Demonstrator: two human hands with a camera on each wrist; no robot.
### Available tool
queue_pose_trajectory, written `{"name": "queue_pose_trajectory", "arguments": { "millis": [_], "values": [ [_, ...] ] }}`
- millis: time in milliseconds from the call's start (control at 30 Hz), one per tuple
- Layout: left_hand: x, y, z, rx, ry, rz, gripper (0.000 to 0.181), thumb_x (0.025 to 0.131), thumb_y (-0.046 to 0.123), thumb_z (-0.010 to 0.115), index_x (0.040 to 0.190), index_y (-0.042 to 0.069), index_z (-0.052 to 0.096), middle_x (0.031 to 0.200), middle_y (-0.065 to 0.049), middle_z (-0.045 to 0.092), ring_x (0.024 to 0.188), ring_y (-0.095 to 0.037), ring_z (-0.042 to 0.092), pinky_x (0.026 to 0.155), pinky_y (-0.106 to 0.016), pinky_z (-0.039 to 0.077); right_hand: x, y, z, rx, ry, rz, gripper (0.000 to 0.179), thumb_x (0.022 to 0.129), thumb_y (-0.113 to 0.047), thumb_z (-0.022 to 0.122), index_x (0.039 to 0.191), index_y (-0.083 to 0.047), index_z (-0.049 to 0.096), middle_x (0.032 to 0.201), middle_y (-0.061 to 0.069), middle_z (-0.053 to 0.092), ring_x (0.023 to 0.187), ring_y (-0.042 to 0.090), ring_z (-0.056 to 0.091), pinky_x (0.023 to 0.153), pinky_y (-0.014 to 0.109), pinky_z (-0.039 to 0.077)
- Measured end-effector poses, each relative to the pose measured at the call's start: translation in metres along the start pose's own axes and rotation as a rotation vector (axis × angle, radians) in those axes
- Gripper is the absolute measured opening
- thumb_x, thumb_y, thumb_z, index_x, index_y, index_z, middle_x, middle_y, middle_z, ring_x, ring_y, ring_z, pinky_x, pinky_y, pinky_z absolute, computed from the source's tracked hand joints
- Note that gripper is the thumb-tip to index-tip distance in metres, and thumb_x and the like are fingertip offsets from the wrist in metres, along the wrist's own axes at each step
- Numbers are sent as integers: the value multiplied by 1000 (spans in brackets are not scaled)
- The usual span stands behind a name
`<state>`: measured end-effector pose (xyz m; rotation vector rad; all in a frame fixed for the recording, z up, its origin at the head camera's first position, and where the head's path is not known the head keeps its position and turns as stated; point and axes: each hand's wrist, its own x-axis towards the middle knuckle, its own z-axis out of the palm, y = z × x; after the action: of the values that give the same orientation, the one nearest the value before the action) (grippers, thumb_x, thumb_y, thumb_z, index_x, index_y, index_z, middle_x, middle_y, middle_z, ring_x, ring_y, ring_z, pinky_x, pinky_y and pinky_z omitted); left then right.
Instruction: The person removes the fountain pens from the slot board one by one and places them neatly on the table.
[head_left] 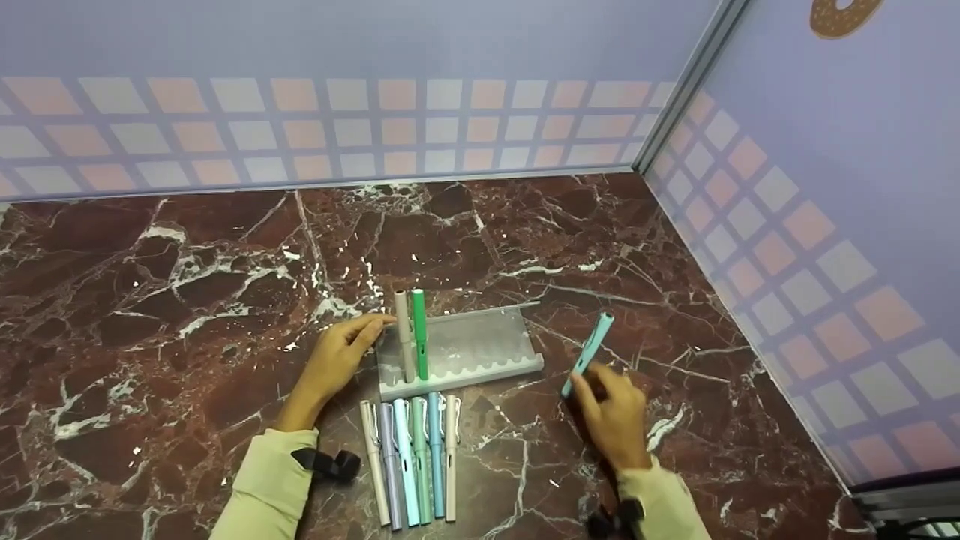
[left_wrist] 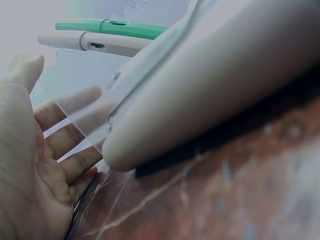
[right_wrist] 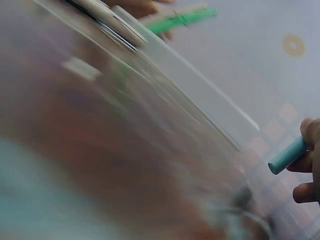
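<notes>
A clear pen stand (head_left: 480,341) with a scalloped front ledge lies on the marble table. Two capped fountain pens lean in its left slots, one beige (head_left: 405,337) and one green (head_left: 420,330). My left hand (head_left: 341,360) holds the stand's left edge; in the left wrist view its fingers show behind the clear panel (left_wrist: 82,120), the thumb on the near side. Right of the stand, my right hand (head_left: 611,409) pinches a light-blue fountain pen (head_left: 592,349) by its lower end, its upper end pointing up and away. In the right wrist view only fingertips and one pen end (right_wrist: 287,156) show.
In front of the stand lies a row of several capped pens, including a cream one (head_left: 376,465), a purple one (head_left: 390,465) and a blue one (head_left: 436,457). A tiled-pattern wall (head_left: 360,45) borders the table at the back, another panel (head_left: 862,150) on the right.
</notes>
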<state>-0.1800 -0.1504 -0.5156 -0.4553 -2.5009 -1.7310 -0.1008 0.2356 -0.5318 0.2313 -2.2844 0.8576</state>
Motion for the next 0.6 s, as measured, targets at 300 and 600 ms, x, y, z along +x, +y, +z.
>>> {"name": "queue_pose_trajectory", "arguments": {
  "millis": [300,600],
  "values": [
    [0,-3,0,7,-4,-16,27,105,18,51,120,8,72,100,-12,72,86,-24,61,81,-35,48,-11,-9,-8,-5,4,22,10,83,-6,79,90,-9,74,72,-2,71,59,8,61,54,24,47],
    [-1,-1,0,1,-10,-12,27,105,19,51,119,9,72,106,-12,73,89,-26,63,86,-39,48,-11,-19,0,215,-60,157,11,87,3,74,96,-3,72,72,-1,71,57,5,56,52,17,45]
  ]
}}
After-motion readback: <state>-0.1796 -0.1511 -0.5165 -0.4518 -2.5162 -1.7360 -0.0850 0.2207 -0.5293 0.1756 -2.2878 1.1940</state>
